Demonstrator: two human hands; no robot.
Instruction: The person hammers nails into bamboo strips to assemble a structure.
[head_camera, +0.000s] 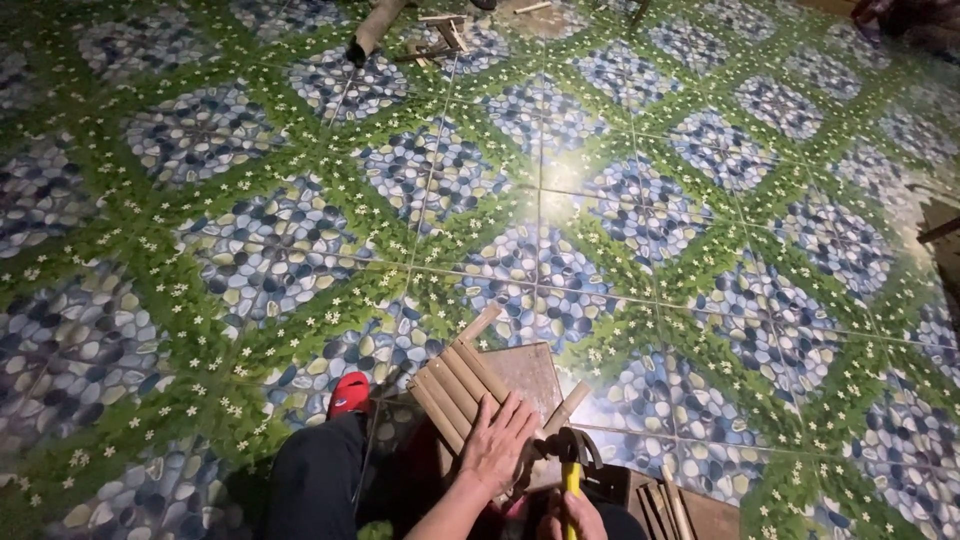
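Note:
My left hand (497, 442) lies flat on a row of several short bamboo sticks (455, 382), laid side by side on a wooden board (524, 368) on the floor. Its fingers are spread over the sticks' near ends. My right hand (572, 515) sits at the bottom edge, closed around the yellow handle of a claw hammer (570, 452). The hammer's dark metal head is just right of my left hand, near a loose stick (566, 408) that angles off the board.
The floor is glossy tile printed with pebbles and green leaves. My dark trouser leg (315, 485) and a red slipper (349, 392) are at lower left. More sticks (668, 508) lie at lower right. A bamboo tube (374, 28) and wood scraps lie at the far top.

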